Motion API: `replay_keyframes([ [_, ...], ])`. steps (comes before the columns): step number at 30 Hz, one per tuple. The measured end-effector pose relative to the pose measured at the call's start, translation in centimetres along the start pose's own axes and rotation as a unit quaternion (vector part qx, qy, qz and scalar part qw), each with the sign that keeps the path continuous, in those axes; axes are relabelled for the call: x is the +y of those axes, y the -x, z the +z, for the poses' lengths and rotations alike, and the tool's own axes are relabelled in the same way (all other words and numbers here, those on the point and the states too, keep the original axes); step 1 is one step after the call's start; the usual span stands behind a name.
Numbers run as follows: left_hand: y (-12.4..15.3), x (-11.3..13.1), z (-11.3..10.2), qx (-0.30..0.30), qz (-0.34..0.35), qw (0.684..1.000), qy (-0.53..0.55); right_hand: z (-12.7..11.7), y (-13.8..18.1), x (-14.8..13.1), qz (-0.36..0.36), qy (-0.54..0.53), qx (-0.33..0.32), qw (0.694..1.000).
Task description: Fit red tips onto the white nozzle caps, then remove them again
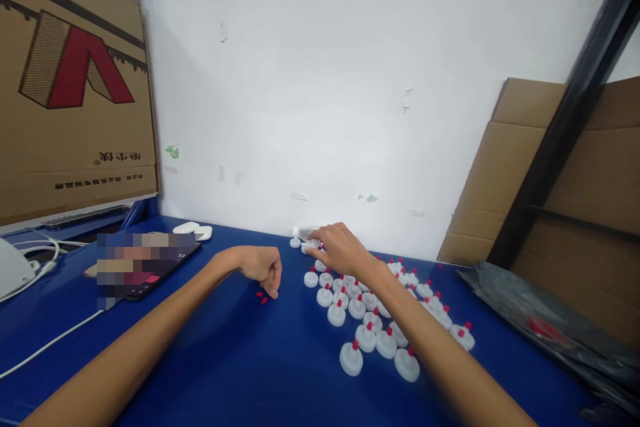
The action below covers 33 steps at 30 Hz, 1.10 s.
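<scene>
My left hand points down at the blue table, fingers pressed together in a pinch. Beside its fingertips lie a few small red tips; anything inside the pinch is hidden. My right hand reaches toward the wall, thumb and fingers curled at a white cap that shows no red tip. Another plain white cap stands just left of it, with a clear bottle on its side behind. Under and around my right forearm stand several white round caps with red tips.
A phone-like dark device, partly blurred out, lies left with a white cable. White earbud-case-like objects sit behind it. A large cardboard box stands upper left. Grey plastic bags and cardboard are at right.
</scene>
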<state>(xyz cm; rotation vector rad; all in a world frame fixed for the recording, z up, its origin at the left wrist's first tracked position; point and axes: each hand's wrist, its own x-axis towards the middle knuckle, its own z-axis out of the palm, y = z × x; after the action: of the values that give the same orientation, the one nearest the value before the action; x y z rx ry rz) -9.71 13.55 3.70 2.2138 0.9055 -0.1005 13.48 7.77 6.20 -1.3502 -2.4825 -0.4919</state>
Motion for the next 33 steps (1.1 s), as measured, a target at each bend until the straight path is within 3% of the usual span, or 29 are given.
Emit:
replay_keyframes([
  [3,-0.2,0.1,0.1,0.036,0.014,0.999,0.007,0.3,-0.1,-0.2,-0.007,0.001,-0.001,1.000],
  [6,-0.6,0.1,-0.2,0.130,0.051,0.990,0.028,0.5,-0.1,-0.3,-0.008,0.002,-0.002,1.000],
  [10,-1.4,0.5,-0.3,0.283,0.098,0.950,0.081,0.5,0.0,-0.2,-0.006,0.002,0.003,1.000],
  [13,-2.0,1.0,0.2,0.336,0.120,0.925,0.134,0.3,0.1,-0.2,-0.005,-0.002,0.008,1.000],
  [20,-2.5,1.3,1.4,0.351,0.142,0.901,0.210,0.2,0.1,0.0,-0.001,-0.018,0.036,0.999],
  [27,-2.5,1.4,1.6,0.311,0.175,0.915,0.187,0.5,0.0,-0.2,-0.026,-0.035,0.062,0.997],
  [33,-2.0,2.1,1.3,0.313,0.189,0.916,0.165,0.1,-0.2,-0.6,-0.030,-0.036,0.063,0.997],
])
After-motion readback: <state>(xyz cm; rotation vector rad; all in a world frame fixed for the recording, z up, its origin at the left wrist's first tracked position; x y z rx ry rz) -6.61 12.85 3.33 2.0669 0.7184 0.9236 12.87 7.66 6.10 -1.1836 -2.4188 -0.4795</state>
